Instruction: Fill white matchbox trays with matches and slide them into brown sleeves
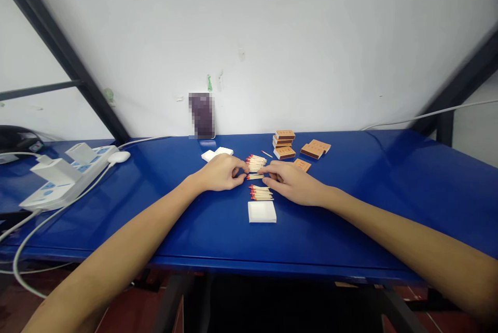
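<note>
Between my two hands lies a small row of wooden matches [256, 177] with red heads pointing left. My left hand [222, 172] is curled, its thumb and index fingertips at the red heads. From the other side, my right hand [291, 180] has its thumb and index finger bent at the plain ends of the matches. A larger match pile [257, 162] lies just beyond the fingertips. Nearer to me is another group of matches [261, 193], laid roughly parallel. Below that group sits a white matchbox tray [262, 212]; its contents cannot be made out.
Matchboxes [284, 138] are stacked at the back, with orange box sleeves [316, 148] to their right. White trays [217, 154] lie behind my left hand. One loose match [266, 154] is near the stack. A phone [202, 116] leans on the wall. Cables and a power strip [68, 180] occupy the left.
</note>
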A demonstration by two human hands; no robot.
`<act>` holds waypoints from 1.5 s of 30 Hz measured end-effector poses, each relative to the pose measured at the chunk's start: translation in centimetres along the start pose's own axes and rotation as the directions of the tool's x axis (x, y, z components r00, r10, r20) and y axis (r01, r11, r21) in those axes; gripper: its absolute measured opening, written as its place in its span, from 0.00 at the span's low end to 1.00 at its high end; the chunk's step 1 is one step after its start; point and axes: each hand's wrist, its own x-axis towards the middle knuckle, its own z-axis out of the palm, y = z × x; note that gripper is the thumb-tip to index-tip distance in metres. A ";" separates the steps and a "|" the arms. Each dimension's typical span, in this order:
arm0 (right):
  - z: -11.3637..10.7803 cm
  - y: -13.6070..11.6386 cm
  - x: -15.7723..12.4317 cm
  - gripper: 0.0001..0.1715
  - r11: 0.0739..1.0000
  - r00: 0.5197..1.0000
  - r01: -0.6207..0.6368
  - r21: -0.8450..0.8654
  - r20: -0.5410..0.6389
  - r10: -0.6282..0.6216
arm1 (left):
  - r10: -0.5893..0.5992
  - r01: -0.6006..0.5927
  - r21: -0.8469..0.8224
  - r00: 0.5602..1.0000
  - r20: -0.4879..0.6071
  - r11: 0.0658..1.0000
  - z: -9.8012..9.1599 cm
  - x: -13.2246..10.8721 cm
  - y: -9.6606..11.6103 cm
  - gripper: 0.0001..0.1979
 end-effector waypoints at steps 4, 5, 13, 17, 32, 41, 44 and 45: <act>-0.1 -0.1 0.0 0.15 1.000 1.000 0.002 0.005 0.004 -0.002 | 0.017 -0.017 0.002 1.000 -0.001 1.000 0.0 0.0 0.0 0.10; -0.1 -0.2 0.0 0.15 1.000 1.000 0.005 0.004 0.002 -0.005 | 0.023 -0.023 -0.003 1.000 -0.001 1.000 0.0 0.0 0.0 0.10; 0.0 -0.2 0.1 0.13 1.000 1.000 0.010 0.022 -0.027 -0.009 | 0.059 -0.057 -0.058 0.998 0.018 0.997 0.3 0.0 0.5 0.09; -0.1 -0.4 0.0 0.15 0.999 1.000 0.004 0.041 -0.023 -0.003 | 0.063 -0.062 -0.037 0.998 0.028 0.997 0.4 0.0 0.9 0.09; 0.3 0.1 -0.1 0.17 1.000 0.999 0.005 0.007 -0.045 -0.005 | -0.084 0.098 0.103 0.988 -0.129 0.990 0.3 0.3 -0.1 0.11; 0.5 0.2 0.1 0.18 0.999 1.000 0.008 -0.043 -0.004 -0.008 | -0.023 0.027 0.051 0.997 -0.077 0.998 0.4 0.2 -0.1 0.11; 0.5 0.2 0.1 0.17 1.000 1.000 0.014 -0.027 -0.001 -0.014 | -0.013 0.016 0.049 0.998 -0.068 0.999 0.4 0.2 -0.1 0.11; 0.4 0.2 0.1 0.17 1.000 1.000 0.012 -0.021 -0.002 -0.012 | -0.010 0.013 0.048 0.998 -0.066 0.999 0.4 0.2 -0.2 0.11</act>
